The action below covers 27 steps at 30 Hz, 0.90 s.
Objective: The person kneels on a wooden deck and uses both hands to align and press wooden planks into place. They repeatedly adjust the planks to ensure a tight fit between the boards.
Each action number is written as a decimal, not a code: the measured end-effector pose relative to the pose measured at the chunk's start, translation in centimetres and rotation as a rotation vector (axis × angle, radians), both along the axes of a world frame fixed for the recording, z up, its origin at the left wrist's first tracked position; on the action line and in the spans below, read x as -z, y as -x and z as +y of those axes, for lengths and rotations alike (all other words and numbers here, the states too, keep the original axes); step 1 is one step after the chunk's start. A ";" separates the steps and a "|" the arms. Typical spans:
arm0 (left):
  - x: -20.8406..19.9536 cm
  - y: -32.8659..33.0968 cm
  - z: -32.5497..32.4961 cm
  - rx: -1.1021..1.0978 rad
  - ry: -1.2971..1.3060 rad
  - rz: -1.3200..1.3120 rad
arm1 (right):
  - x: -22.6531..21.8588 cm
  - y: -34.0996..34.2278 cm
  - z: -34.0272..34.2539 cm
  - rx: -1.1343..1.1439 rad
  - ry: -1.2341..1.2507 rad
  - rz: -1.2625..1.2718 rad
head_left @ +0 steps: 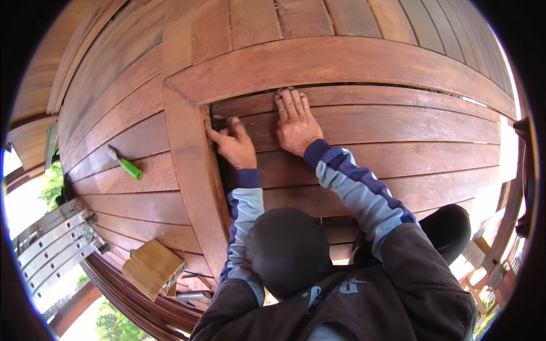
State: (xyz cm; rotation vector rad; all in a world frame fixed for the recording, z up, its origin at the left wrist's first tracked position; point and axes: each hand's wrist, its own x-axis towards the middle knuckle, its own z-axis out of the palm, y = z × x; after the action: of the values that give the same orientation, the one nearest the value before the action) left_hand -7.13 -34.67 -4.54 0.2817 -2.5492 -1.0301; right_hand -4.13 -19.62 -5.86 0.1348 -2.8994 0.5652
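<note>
Across 11 to 2 o'clock runs a narrow reddish-brown wooden slat (pixel 369 95); at 12 the right hand (pixel 297 122), grip flat and unclenched, has fingertips on it; at 10 the left hand (pixel 237 146), grip spread, has its forefinger at the broad brown wooden border board (pixel 192 162)

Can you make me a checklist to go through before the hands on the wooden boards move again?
1. Right hand laid flat on the boards: ok.
2. Right fingertips well away from the dark gap: not ok, they reach about to its edge.
3. Left hand free of small things: cannot tell, its fingertips are too small to see clearly.
4. Green-handled tool lying apart from both hands: ok, it's off to the left.
5. Brown box apart from both hands: ok, it's at the lower left.
</note>
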 end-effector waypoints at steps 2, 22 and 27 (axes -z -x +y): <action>0.4 0.7 -0.4 0.030 -0.049 -0.066 | 0.0 -0.4 0.2 -0.056 0.057 0.030; 0.2 3.3 -1.5 0.137 -0.134 0.107 | -0.1 -0.8 0.8 -0.158 0.137 -0.063; -0.6 1.0 -1.9 0.128 -0.028 0.209 | -0.3 -0.8 0.6 -0.148 0.124 -0.039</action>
State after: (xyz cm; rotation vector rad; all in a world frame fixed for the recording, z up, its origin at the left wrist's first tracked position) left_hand -8.09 -36.52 -3.91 0.0157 -2.3904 -1.0820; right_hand -3.29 -19.01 -5.57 0.3267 -2.8975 0.7793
